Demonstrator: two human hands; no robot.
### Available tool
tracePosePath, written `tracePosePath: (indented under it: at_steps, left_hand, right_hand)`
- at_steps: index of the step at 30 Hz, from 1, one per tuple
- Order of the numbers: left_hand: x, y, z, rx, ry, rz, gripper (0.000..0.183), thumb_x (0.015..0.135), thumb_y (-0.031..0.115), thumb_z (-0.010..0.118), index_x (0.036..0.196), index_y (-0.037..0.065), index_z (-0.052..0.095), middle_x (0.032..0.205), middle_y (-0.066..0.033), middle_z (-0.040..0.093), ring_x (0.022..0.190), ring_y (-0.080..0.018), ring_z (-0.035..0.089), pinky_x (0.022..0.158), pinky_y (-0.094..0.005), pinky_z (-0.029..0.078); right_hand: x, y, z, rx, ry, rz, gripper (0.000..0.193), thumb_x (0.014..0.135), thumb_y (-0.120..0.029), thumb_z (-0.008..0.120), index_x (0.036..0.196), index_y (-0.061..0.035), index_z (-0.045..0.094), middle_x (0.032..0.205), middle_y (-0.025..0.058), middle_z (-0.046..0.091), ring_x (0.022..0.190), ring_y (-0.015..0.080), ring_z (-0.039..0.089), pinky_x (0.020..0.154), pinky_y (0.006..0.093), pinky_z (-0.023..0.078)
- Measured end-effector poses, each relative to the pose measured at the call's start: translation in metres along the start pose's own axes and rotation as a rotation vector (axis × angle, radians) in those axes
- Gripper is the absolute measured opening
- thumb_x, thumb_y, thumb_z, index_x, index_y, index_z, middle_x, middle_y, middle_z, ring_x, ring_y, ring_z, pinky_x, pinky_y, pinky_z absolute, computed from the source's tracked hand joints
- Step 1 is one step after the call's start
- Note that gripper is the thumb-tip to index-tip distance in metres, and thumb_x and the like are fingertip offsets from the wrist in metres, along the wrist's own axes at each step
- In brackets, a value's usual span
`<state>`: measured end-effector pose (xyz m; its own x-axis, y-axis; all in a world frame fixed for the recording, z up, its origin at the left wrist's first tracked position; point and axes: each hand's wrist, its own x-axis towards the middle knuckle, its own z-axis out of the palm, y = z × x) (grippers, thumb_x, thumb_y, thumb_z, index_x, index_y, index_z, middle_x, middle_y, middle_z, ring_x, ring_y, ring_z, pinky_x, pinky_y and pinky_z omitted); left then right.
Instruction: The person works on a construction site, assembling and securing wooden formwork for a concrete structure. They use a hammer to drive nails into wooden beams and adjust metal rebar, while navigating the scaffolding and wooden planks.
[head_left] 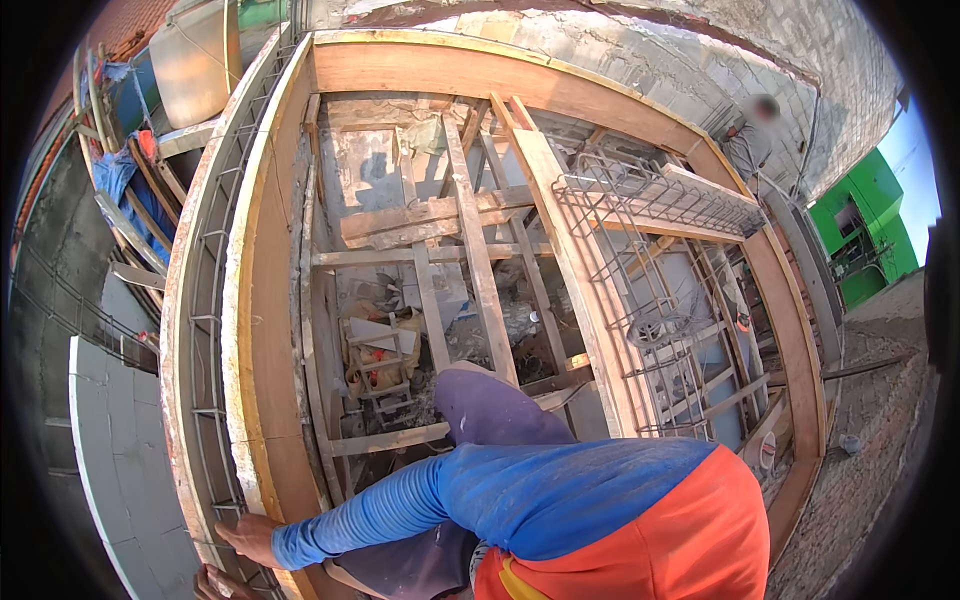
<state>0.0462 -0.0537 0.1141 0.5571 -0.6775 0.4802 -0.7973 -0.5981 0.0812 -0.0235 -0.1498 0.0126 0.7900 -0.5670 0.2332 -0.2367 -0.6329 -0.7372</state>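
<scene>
A long wooden formwork channel (251,300) runs along my left side with a steel rebar cage (207,330) inside it. My right hand (253,538), in a blue sleeve, reaches across to the channel's near end. Its fingers are bent over the rebar, with thin wire around them. Just below is my left hand (222,584), partly cut off by the lower edge, its fingers curled by the same bars. What either hand pinches is too small to make out. My knee (500,405), in dark purple cloth, juts over the open frame.
Timber props and crosspieces (465,240) span a deep opening with debris below. A loose rebar cage (640,290) lies over the right-hand boards. Another person (745,150) is by the far right wall. Grey panels (115,440) stand outside the channel; a tank (196,65) stands far left.
</scene>
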Motion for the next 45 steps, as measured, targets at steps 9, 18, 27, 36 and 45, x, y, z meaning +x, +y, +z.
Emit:
tracePosePath:
  at_steps: [9, 18, 27, 36, 45]
  left_hand:
    - [-0.002, -0.099, 0.053, -0.051, -0.500, -0.292, 0.067, 0.091, 0.059, 0.049, 0.114, -0.002, 0.063, 0.104, -0.0238, 0.067, 0.094, -0.0404, 0.065, 0.081, -0.0468, 0.051]
    - [0.020, -0.087, 0.022, -0.172, -0.503, -0.317, 0.052, 0.090, 0.055, 0.054, 0.101, 0.005, 0.066, 0.092, -0.0153, 0.066, 0.087, -0.0348, 0.063, 0.075, -0.0454, 0.050]
    - [0.026, -0.094, 0.018, -0.273, -0.489, -0.317, 0.045, 0.087, 0.049, 0.060, 0.104, 0.007, 0.065, 0.097, -0.0140, 0.066, 0.090, -0.0348, 0.062, 0.079, -0.0449, 0.050]
    - [0.032, -0.093, 0.017, -0.261, -0.527, -0.321, 0.045, 0.087, 0.048, 0.059, 0.104, 0.006, 0.063, 0.097, -0.0149, 0.065, 0.092, -0.0357, 0.061, 0.080, -0.0466, 0.049]
    - [0.035, -0.089, 0.016, -0.252, -0.542, -0.294, 0.047, 0.089, 0.051, 0.056, 0.104, 0.006, 0.062, 0.095, -0.0145, 0.064, 0.090, -0.0351, 0.061, 0.077, -0.0461, 0.049]
  right_hand:
    - [0.008, -0.029, -0.049, 0.152, -0.061, 0.282, 0.026, 0.088, -0.013, 0.063, 0.103, -0.0022, 0.045, 0.086, 0.0180, 0.059, 0.079, 0.0387, 0.060, 0.070, 0.0464, 0.049]
    - [0.041, -0.056, -0.080, 0.226, -0.259, 0.598, 0.033, 0.083, -0.015, 0.070, 0.104, -0.0010, 0.048, 0.094, 0.0227, 0.064, 0.088, 0.0421, 0.062, 0.077, 0.0474, 0.048]
    - [0.035, -0.069, -0.070, 0.053, -0.152, 0.488, 0.023, 0.087, -0.018, 0.066, 0.097, -0.0040, 0.050, 0.090, 0.0150, 0.061, 0.086, 0.0347, 0.062, 0.075, 0.0430, 0.050]
    - [0.031, -0.065, -0.062, -0.042, -0.165, 0.543, 0.021, 0.087, -0.019, 0.066, 0.098, -0.0035, 0.055, 0.092, 0.0155, 0.060, 0.087, 0.0359, 0.060, 0.076, 0.0432, 0.050]
    - [0.027, -0.065, -0.062, -0.069, -0.056, 0.399, 0.018, 0.088, -0.015, 0.065, 0.097, -0.0011, 0.059, 0.089, 0.0161, 0.060, 0.085, 0.0337, 0.060, 0.079, 0.0430, 0.050]
